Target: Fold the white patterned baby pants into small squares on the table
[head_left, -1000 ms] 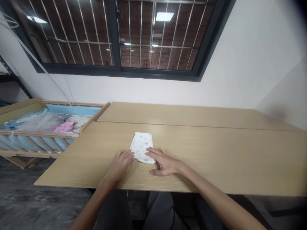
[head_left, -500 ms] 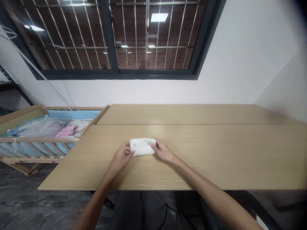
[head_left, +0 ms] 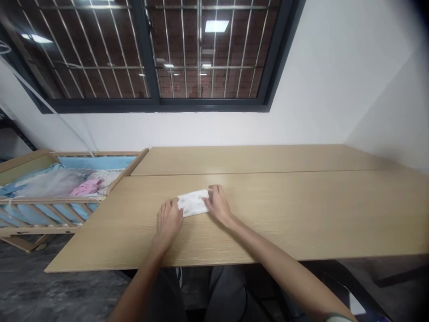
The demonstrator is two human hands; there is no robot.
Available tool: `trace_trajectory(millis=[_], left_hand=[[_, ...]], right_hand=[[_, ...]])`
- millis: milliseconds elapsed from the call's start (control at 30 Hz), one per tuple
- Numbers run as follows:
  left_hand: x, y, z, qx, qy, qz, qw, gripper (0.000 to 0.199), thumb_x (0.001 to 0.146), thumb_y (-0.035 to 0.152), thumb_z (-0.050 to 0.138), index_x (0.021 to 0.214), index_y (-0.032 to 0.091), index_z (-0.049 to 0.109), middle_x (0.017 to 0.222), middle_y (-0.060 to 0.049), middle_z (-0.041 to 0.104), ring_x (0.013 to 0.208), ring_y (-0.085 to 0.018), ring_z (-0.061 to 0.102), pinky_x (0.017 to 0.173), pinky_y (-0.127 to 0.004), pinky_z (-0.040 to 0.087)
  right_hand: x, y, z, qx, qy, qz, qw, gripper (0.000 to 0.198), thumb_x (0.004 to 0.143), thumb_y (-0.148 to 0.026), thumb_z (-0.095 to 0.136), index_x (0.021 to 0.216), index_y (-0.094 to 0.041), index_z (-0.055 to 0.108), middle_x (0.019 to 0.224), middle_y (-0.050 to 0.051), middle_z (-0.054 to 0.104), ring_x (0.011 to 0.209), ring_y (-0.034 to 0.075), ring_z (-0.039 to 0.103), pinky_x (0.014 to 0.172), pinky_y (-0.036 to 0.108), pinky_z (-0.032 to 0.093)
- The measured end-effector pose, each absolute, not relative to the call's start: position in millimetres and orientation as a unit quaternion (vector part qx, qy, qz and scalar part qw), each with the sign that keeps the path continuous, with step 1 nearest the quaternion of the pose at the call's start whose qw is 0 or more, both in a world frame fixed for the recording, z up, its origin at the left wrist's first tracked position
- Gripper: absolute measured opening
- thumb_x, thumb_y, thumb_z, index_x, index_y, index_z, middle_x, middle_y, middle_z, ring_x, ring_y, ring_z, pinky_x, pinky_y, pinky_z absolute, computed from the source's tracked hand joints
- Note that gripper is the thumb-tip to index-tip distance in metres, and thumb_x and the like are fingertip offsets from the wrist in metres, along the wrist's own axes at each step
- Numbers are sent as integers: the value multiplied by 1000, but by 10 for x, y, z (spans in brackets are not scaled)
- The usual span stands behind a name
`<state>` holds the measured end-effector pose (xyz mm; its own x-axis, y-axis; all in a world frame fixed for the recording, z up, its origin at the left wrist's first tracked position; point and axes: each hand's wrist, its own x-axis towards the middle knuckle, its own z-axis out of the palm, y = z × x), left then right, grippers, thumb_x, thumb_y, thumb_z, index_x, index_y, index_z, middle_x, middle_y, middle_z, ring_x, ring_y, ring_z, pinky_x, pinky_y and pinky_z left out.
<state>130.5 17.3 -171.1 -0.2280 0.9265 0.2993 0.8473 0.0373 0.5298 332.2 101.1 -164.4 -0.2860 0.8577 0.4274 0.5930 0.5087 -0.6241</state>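
Observation:
A small white folded cloth (head_left: pixel 193 203) with a sparse printed pattern lies between my hands, close to the tabletop. Gripping its left end is my left hand (head_left: pixel 170 218), thumb along the near corner and fingers at the far side. My right hand (head_left: pixel 217 203) has its thumb on the right end, with the fingers curled around the far edge. The cloth slants slightly, its right end farther from me. Both hands partly cover its short ends.
A light wooden table (head_left: pixel 301 210) spreads under my hands, with a seam along its back. At left stands a wooden crib (head_left: pixel 50 202) holding a pink cloth (head_left: pixel 86 187) and sheer netting (head_left: pixel 55 181). Behind are a white wall and a barred window (head_left: pixel 204 58).
The cloth has come down flatter toward the table and tilted, its right end moving away from me. My fingers have shifted from behind it to over its ends. The view has turned slightly.

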Motion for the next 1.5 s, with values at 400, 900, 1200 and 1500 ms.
trace_trajectory(millis=[400, 900, 1200, 1500], left_hand=[[1597, 190, -2084, 729, 649, 214, -38, 76, 101, 57, 29, 157, 5, 23, 162, -25, 24, 153, -36, 16, 120, -55, 27], [1232, 210, -1811, 766, 616, 185, 12, 67, 91, 46, 59, 147, 11, 42, 154, -21, 43, 145, -33, 38, 116, -48, 34], [1165, 256, -1441, 722, 639, 262, 44, 28, 93, 19, 45, 111, 17, 66, 116, -13, 70, 115, -27, 63, 104, -40, 45], [1416, -378, -1203, 576, 592, 490, 279, 60, 93, 44, 56, 142, 15, 33, 80, 0, 68, 71, -21, 68, 68, -32, 50]], right_hand=[[3350, 999, -1642, -314, -931, 140, 122, 66, 106, -52, 22, 160, -14, 27, 166, 12, 24, 155, 24, 15, 127, 46, 11], [3645, 1038, -1537, -271, -932, 179, 163, 77, 89, -44, 64, 154, -10, 38, 157, 21, 38, 145, 32, 37, 119, 46, 31], [3387, 1187, -1444, -311, -856, 256, 324, 20, 86, -23, 61, 105, -18, 63, 101, 8, 69, 94, 23, 63, 90, 38, 47], [3297, 1231, -916, -306, -770, 457, 323, 53, 83, -45, 73, 124, -19, 51, 92, 2, 63, 77, 16, 58, 67, 27, 46]])
